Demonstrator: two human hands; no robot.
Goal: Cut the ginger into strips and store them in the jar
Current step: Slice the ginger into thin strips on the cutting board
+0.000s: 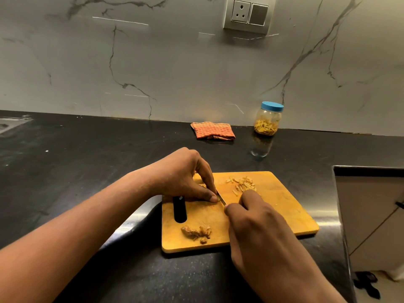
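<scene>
**Head view: slicing under way, jar partly filled and closed**

Head camera looks down on a rectangular orange-brown wooden cutting board point(273, 206) lying on the polished black stone table point(87, 154). The left hand point(185, 178) has its fingertips and thumb curled down, pinning a small ginger piece point(202, 185) to the board; most of that piece is hidden beneath the fingers. The right hand point(258, 226) is wrapped around a knife whose handle is out of sight, with only the thin steel blade point(221, 199) showing, right beside the left fingertips.

A loose pile of pale cut strips point(243, 184) lies on the far part of the board, and a knobbly uncut ginger lump point(195, 232) waits near the front edge. The clear jar with a blue lid point(268, 119) stands well apart by the wall, capped and already holding some strips. I judge the job is roughly midway: cutting remains, then opening the jar and moving the strips.

A folded orange striped cloth point(213, 130) sits near the jar. Behind rises a white veined marble wall point(175, 62) with a grey socket plate point(249, 15).
</scene>
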